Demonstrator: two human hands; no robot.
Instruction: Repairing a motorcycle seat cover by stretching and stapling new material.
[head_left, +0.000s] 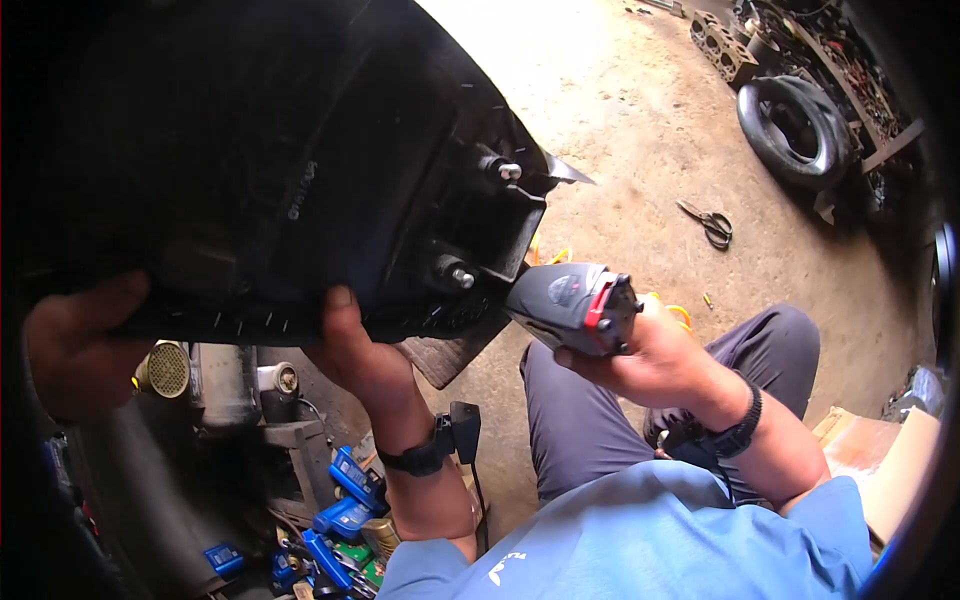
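A large black seat-like panel [300, 230] fills the upper left, its underside facing me. Two metal studs stick out near its right end, and small staples line the lower edge. My left hand [355, 350] is closed on that edge, thumb on the underside, fingers hidden behind. In my right hand [655, 355] is a grey and red impact wrench [570, 305], gripped with its nose toward the panel's right end. The wrench's tip is hidden, so contact cannot be told. Farther left, another person's blurred hand [85, 345] also holds the panel's lower edge.
Scissors [712, 225] lie on the concrete floor, with a yellow hose [682, 316] behind my right hand. A black tyre [795, 130] and an engine block [722, 50] are at the far right. Blue packages [350, 490] crowd the lower left; cardboard [880, 455] lies right.
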